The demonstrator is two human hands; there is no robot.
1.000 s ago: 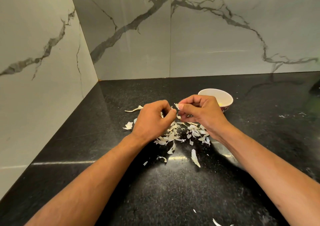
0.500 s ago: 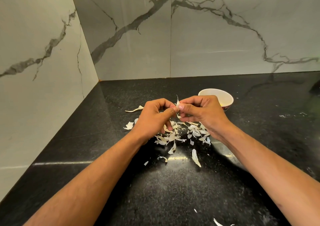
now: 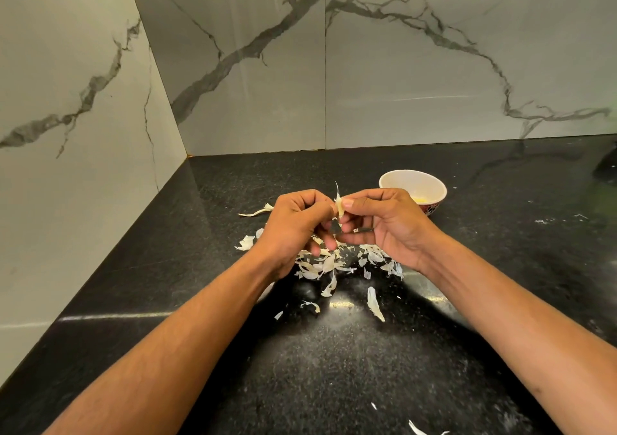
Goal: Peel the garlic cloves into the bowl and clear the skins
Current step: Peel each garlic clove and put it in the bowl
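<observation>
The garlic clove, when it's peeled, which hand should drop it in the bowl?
Probably the right hand. It already pinches the garlic clove with the left hand, and the bowl sits just behind the right hand's knuckles, on its side.

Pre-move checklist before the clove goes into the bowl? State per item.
1. Pale garlic clove pinched between both hands: ok, left hand and right hand both grip it.
2. Clove fully peeled: not ok, a wisp of skin sticks up from its tip.
3. White round bowl within reach, upright: ok, just behind the right hand.
4. Bowl mouth unobstructed: ok.
5. Papery white skins cleared from the black speckled counter: not ok, scattered under the hands.
6. Unpeeled cloves left: cannot tell.
</observation>
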